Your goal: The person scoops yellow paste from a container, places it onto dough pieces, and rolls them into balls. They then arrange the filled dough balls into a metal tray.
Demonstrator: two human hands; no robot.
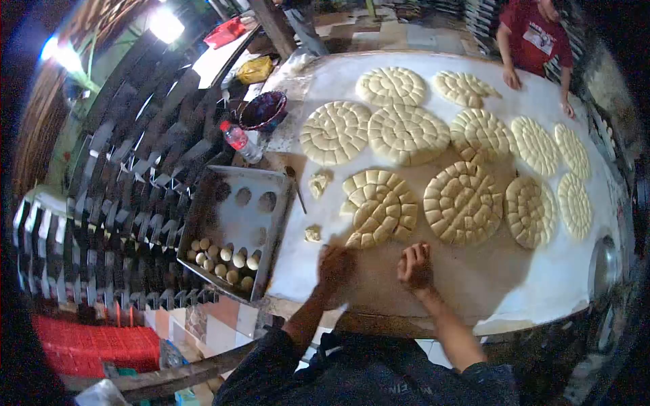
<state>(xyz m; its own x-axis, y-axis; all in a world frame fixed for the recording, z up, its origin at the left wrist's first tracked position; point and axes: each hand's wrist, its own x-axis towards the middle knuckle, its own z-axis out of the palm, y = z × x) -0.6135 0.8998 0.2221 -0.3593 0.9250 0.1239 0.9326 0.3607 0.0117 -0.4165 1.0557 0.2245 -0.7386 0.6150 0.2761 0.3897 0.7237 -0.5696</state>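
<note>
My left hand [336, 265] hovers low over the near edge of the floured table, smeared by motion, so its fingers do not read clearly. A hand's width to its right, my right hand [414, 266] has curled fingers; whatever lies inside them is hidden. Just beyond both hands sits a round coil of dough cut into pieces [380, 208], its near left part broken open. Another cut dough coil [464, 203] lies beyond my right hand. A small dough scrap [313, 234] rests near my left hand, and a second scrap [319, 183] lies farther back.
Left of the table, a metal tray [238, 215] holds several dough balls [232, 277]. A dark-handled tool [296, 188] lies by its edge, with a bottle [240, 141] and basket [263, 111] behind. Several more dough coils [408, 134] cover the table [542, 284]. A person [538, 40] stands across it.
</note>
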